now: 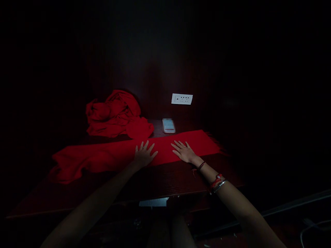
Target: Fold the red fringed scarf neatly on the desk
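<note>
A long red scarf (162,148) with a fringed right end lies across the dark wooden table. Its right part is flat, while the left end is rumpled. My left hand (144,155) rests on the scarf near its middle, palm down with the fingers spread. Further right, my right hand (184,151) also lies flat on the cloth, fingers apart. Neither hand grips anything. Behind the scarf's left half sits a crumpled heap of red cloth (113,113).
A small pale blue and white packet (168,126), blurred, lies behind the scarf. On the back panel is a white socket plate (182,99). The dark table (165,181) ends at its front edge, with a pale flat object (153,202) below. Surroundings are very dark.
</note>
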A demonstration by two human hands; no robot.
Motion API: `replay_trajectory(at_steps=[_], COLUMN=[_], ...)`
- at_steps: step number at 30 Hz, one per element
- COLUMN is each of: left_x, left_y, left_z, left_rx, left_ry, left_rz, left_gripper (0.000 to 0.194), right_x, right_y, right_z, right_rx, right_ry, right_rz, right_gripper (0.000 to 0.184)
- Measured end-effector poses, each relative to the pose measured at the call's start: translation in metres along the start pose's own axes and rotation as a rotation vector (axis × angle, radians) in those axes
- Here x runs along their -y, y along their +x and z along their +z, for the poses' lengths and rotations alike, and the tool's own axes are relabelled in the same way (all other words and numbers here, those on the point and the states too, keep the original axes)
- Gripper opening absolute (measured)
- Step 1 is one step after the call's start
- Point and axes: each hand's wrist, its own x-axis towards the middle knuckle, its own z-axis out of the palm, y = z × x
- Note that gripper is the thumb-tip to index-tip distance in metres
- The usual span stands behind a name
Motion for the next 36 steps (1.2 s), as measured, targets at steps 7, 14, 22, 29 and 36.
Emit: replay_trajectory(at_steps=[7, 14, 22, 29, 36], left_x=[0.039, 0.035, 0.040, 0.039, 0.046], left_y=[-0.023, -0.017, -0.017, -0.015, -0.022], left_z=[-0.011, -0.013, -0.004, -0.004, -0.014], left_rx=[0.034, -0.032, -0.035, -0.012, 0.005], left_ry=[0.030, 0.014, 0.039, 0.011, 0.003], left_rz=[-0.069, -0.106, -0.132, -0.143, -0.162], left_gripper=[0.054, 0.052, 0.050, 0.051, 0.049], right_x=[-0.004, 0.067, 0.065, 0.017, 0.076], right_y=[0.001, 0.025, 0.042, 0.035, 0.045], right_z=[-0.008, -0.020, 0.003, -0.006, -0.008], right_rx=[0.071, -0.094, 0.029, 0.094, -0.019], right_ry=[0.001, 0.094, 0.127, 0.080, 0.141], right_rz=[0.022, -0.146, -0.113, 0.076, -0.135], right_gripper=[0.055, 0.058, 0.057, 0.061, 0.061])
